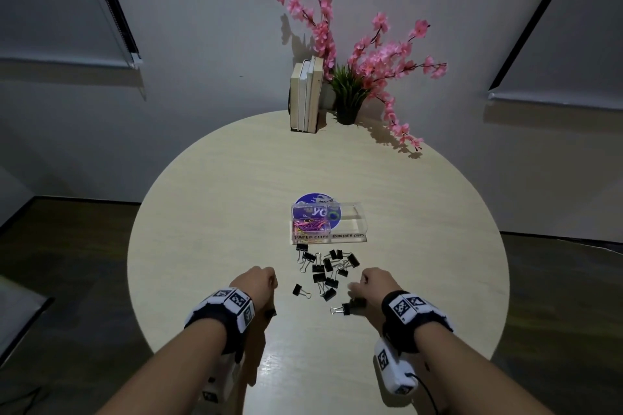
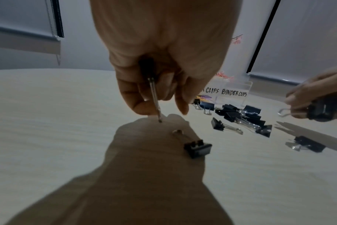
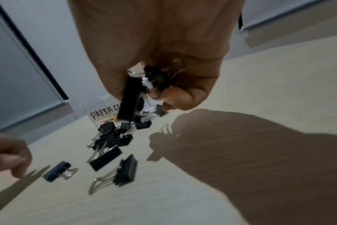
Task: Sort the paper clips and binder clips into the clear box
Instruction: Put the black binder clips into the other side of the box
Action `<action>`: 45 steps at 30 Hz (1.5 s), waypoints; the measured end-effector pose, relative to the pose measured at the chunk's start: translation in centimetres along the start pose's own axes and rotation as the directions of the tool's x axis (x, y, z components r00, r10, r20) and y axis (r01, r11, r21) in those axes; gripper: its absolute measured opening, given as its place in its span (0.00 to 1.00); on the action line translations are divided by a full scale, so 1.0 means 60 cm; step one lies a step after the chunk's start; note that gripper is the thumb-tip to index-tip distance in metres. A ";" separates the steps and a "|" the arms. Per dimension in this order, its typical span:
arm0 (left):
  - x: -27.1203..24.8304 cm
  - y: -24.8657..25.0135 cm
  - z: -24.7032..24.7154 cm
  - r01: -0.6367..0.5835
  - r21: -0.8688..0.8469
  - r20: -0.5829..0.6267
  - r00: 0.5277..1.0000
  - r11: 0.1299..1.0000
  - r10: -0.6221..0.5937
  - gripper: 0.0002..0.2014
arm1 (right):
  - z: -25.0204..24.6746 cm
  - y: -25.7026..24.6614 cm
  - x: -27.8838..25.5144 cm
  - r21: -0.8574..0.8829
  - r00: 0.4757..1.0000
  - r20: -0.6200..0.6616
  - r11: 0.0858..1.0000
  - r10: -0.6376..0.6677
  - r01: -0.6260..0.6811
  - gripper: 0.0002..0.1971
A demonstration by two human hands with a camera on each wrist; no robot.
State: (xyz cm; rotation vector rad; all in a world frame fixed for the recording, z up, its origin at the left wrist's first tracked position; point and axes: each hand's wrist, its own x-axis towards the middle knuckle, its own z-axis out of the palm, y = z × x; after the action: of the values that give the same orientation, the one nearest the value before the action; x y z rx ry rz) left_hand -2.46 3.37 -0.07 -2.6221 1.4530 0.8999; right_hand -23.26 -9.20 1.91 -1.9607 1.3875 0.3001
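Note:
The clear two-part box (image 1: pixel 350 237) stands mid-table, labelled PAPER CLIPS and BINDER CLIPS. Coloured paper clips (image 1: pixel 310 226) lie in its left part; the right part looks empty. Several black binder clips (image 1: pixel 325 268) lie scattered just in front of it. My left hand (image 1: pixel 266 280) is curled left of the pile, gripping one binder clip (image 2: pixel 146 64) whose wire handle points down. Below that hand, another clip (image 2: pixel 197 148) lies on the table. My right hand (image 1: pixel 362 283), right of the pile, grips a bunch of binder clips (image 3: pixel 129 99), one hanging from the fingers.
A purple round disc (image 1: pixel 317 202) lies behind the box. Books (image 1: pixel 305 94) and a potted plant with pink blossoms (image 1: pixel 350 91) stand at the far edge of the round table (image 1: pixel 209 199). Loose clips (image 3: pixel 125 172) lie between my hands.

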 end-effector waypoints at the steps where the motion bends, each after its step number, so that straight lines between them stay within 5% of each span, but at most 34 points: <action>1: -0.004 -0.004 0.003 0.005 0.002 0.010 1.000 1.000 -0.005 0.14 | 0.005 0.000 -0.003 -0.041 1.000 0.014 0.999 0.005 -0.004 0.18; 4: -0.015 -0.011 0.011 -0.001 -0.016 0.017 1.000 1.000 0.001 0.11 | 0.020 0.004 -0.012 -0.041 1.000 -0.026 0.999 0.004 -0.005 0.16; 10: -0.040 -0.018 0.029 -0.019 0.062 0.079 0.997 0.998 0.014 0.23 | 0.034 0.005 -0.034 0.082 0.988 -0.104 0.989 -0.112 0.121 0.05; 13: -0.043 -0.015 0.046 -0.011 0.092 0.039 0.999 0.996 0.008 0.20 | 0.037 -0.001 -0.049 -0.084 0.985 -0.040 0.983 -0.166 0.162 0.07; 16: -0.045 -0.004 0.058 -0.022 0.183 -0.026 0.999 0.983 0.027 0.15 | 0.036 -0.008 -0.067 -0.370 0.997 0.016 0.926 -0.078 0.078 0.23; 18: -0.043 0.002 0.061 -0.043 0.254 -0.050 0.997 0.966 0.058 0.14 | 0.043 -0.013 -0.072 -0.424 0.998 0.061 0.905 -0.017 0.042 0.23; 25: -0.029 0.014 0.043 -0.052 0.253 -0.080 0.994 0.966 0.075 0.14 | 0.058 -0.015 -0.056 -0.238 0.990 0.128 0.971 0.056 -0.025 0.08; 28: -0.024 0.025 0.026 -0.040 0.205 -0.110 0.992 0.978 0.064 0.15 | 0.053 -0.008 -0.052 -0.200 0.997 0.067 0.979 0.041 -0.027 0.10; 32: -0.018 0.044 0.011 -0.040 0.187 -0.131 0.989 0.982 0.065 0.18 | 0.043 0.004 -0.044 -0.061 1.000 -0.009 0.998 -0.003 0.003 0.05; 37: 0.004 0.055 0.014 -0.182 0.207 -0.076 0.976 0.961 0.202 0.15 | 0.041 0.006 -0.041 0.084 0.990 -0.032 0.987 -0.136 0.138 0.03; 42: 0.008 0.070 0.019 -0.191 0.221 0.029 0.982 0.956 0.189 0.16 | 0.060 -0.009 -0.045 -0.213 0.961 0.160 0.942 -0.227 0.259 0.18; 45: 0.011 0.070 0.023 -0.213 0.249 0.125 0.974 0.945 0.187 0.17 | 0.070 -0.017 -0.038 -0.294 0.962 0.168 0.921 -0.215 0.258 0.19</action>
State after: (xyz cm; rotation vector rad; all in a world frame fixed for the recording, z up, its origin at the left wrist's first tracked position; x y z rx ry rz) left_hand -6.10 0.83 -0.47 -2.2413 1.7043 0.7775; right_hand -22.43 -4.60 0.55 -2.2965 1.0511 0.5544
